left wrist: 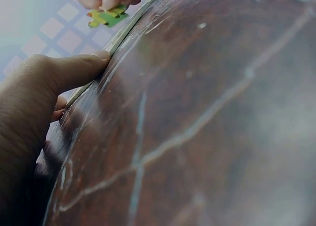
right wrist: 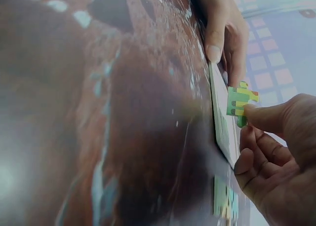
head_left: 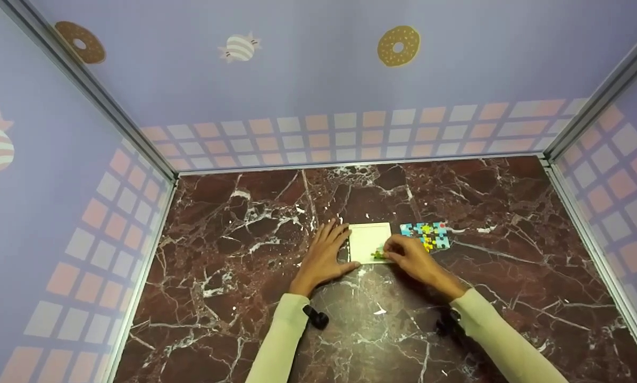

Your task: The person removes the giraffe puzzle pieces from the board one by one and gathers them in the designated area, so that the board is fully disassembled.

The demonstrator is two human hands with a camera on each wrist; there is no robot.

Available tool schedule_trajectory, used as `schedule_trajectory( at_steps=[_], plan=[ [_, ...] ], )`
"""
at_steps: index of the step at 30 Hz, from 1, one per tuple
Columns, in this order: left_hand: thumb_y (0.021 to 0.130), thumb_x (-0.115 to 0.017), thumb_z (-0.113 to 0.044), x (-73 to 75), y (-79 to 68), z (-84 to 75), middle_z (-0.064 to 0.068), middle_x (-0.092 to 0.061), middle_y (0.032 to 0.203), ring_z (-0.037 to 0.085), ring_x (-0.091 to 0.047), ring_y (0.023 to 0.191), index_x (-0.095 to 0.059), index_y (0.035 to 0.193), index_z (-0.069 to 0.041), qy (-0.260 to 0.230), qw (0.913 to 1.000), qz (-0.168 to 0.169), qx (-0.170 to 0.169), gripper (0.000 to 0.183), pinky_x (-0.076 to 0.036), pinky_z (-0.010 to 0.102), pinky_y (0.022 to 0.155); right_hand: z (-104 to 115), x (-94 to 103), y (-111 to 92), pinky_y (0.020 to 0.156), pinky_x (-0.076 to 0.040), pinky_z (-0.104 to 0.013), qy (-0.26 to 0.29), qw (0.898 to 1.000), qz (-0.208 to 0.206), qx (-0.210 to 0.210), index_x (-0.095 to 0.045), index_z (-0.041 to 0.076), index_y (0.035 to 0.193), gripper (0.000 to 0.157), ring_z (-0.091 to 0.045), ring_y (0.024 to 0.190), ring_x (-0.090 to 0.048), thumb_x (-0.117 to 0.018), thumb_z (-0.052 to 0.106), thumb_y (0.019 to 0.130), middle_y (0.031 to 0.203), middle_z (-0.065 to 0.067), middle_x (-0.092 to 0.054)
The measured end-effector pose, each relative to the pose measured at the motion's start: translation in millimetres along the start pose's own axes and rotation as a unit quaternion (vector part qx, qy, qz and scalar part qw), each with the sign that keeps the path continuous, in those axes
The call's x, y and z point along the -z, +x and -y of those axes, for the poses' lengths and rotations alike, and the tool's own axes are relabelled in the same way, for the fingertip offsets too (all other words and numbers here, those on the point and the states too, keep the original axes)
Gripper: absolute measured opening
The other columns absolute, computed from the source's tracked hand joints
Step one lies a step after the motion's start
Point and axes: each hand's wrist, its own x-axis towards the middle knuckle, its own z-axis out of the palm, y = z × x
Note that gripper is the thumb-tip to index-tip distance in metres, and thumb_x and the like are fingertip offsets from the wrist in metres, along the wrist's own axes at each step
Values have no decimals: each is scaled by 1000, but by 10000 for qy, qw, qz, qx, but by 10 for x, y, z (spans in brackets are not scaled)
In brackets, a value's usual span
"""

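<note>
A square cream puzzle tray (head_left: pixel 369 234) lies flat on the marble-patterned table. My left hand (head_left: pixel 324 258) rests along its left side with fingers spread, and in the left wrist view the thumb (left wrist: pixel 86 67) touches the tray's edge. Between thumb and fingers, my right hand (head_left: pixel 411 260) pinches a green and yellow puzzle piece (right wrist: pixel 241 102) above the tray's lower right part. Just right of the tray, several joined puzzle pieces (head_left: pixel 442 242) in blue, yellow and red lie on the table, partly hidden behind the right hand.
The dark red table (head_left: pixel 233 298) has white veins. Purple walls with printed squares and doughnuts (head_left: pixel 398 46) enclose it at the back and both sides. Black straps with small devices (head_left: pixel 317 317) sit at the wrists.
</note>
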Motion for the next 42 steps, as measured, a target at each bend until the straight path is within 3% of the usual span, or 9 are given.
schedule_trajectory(
  at_steps=[13, 20, 28, 32, 42],
  plan=[
    [93, -71, -72, -11, 3, 6, 5, -37, 178, 37, -20, 168, -49, 166, -12, 89, 10000, 34, 23, 97, -7, 55, 139, -159, 309, -291, 73, -58, -17, 456, 9954, -681, -492, -77, 2, 96, 16, -12, 80, -68, -81, -12, 90, 90, -11, -78],
    [94, -71, -72, -4, -4, 0, 6, -38, 177, 37, -20, 168, -49, 166, -12, 46, 10000, -7, -16, 97, -8, 55, 139, -220, 482, -408, 76, -57, -14, 218, 9928, -878, -785, -78, 1, 97, 15, -10, 82, -69, -83, -11, 90, 93, -11, -80],
    [94, -71, -72, -5, 2, -9, 5, -38, 177, 35, -19, 169, -49, 167, -13, 74, 10000, -7, -2, 96, -7, 52, 140, -297, 621, -506, 77, -55, -11, 76, 9919, -968, -822, -76, 0, 97, 13, -10, 84, -69, -82, -10, 91, 93, -14, -78],
    [94, -71, -72, -4, 1, -7, 5, -37, 177, 35, -18, 169, -49, 167, -13, 71, 10000, 20, 17, 96, -6, 53, 139, -327, 660, -547, 80, -54, -10, -23, 9914, -1010, -831, -78, 3, 97, 16, -12, 86, -70, -83, -11, 90, 94, -9, -79],
    [94, -72, -71, -1, -3, -3, 6, -38, 177, 37, -18, 169, -50, 166, -12, -9, 10000, -11, -7, 96, -7, 55, 139, -361, 699, -610, 82, -54, -12, -199, 9921, -849, -899, -79, 4, 98, 14, -18, 87, -72, -85, -6, 90, 96, -7, -81]
  ],
)
